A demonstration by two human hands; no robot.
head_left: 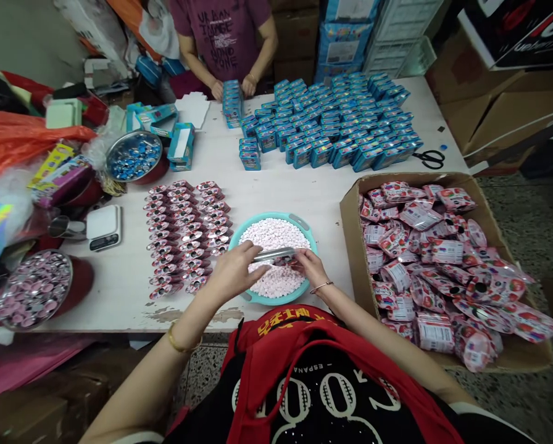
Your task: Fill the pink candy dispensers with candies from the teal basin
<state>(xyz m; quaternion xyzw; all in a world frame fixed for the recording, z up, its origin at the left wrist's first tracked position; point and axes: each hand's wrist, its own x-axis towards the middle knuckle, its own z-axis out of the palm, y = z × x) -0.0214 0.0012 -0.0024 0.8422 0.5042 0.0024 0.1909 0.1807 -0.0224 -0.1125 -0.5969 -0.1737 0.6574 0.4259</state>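
My left hand [232, 272] grips a slim silver tube [271, 254] from the left, above a round teal basin [273, 216]. My right hand [311, 268] pinches the tube's far end. The basin is full of small pale pink tablets [274, 234], and both hands hover over them. A dark item between the fingers is too small to identify. Close to my left hand, on the white table [119, 296], stand tight rows of small red and silver packs [184, 237].
A cardboard box [350, 246] of strawberry-printed pouches sits to the right. Many blue boxes [327, 120] stand in ranks at the far end, where a co-worker's hands [230, 88] touch a stack. Two bowls of round items, a digital scale [104, 227] and black scissors [429, 158] lie around.
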